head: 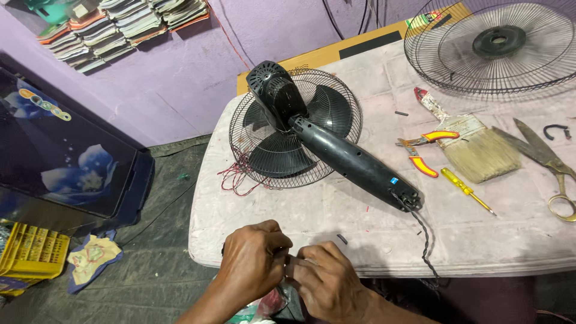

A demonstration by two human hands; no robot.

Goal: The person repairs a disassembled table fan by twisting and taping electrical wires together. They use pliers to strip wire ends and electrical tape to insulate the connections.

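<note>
While both hands meet at the near edge of the surface (pixel 360 240), the left hand (pixel 255 264) and the right hand (pixel 327 282) pinch a small pale piece (pixel 294 262) between their fingertips; each grip is pressed together on it, and what the piece is cannot be told. It sits low in the middle of the view, just off the near rim of the pale, scuffed surface. Farther in lies a black fan on its side: its motor housing (pixel 273 90) rests over the rear wire guard (pixel 336 162) with dark blades (pixel 330 108) showing through, and its long black neck (pixel 354 162) slants toward the near right, ending in a twisted black cord (pixel 427 240) that runs off the near edge. Thin red wires (pixel 237 177) spill from the left of the guard. To the right lie red-and-yellow pliers (pixel 420 150), a wide paintbrush (pixel 474 147), a yellow screwdriver (pixel 465 189) and large scissors (pixel 549 162). The front fan guard (pixel 528 72), round and wire-spoked with a dark hub, lies at the far right. On the floor at the left stand a dark glossy panel with blue flowers (pixel 72 162) and a yellow crate (pixel 30 252).
</note>
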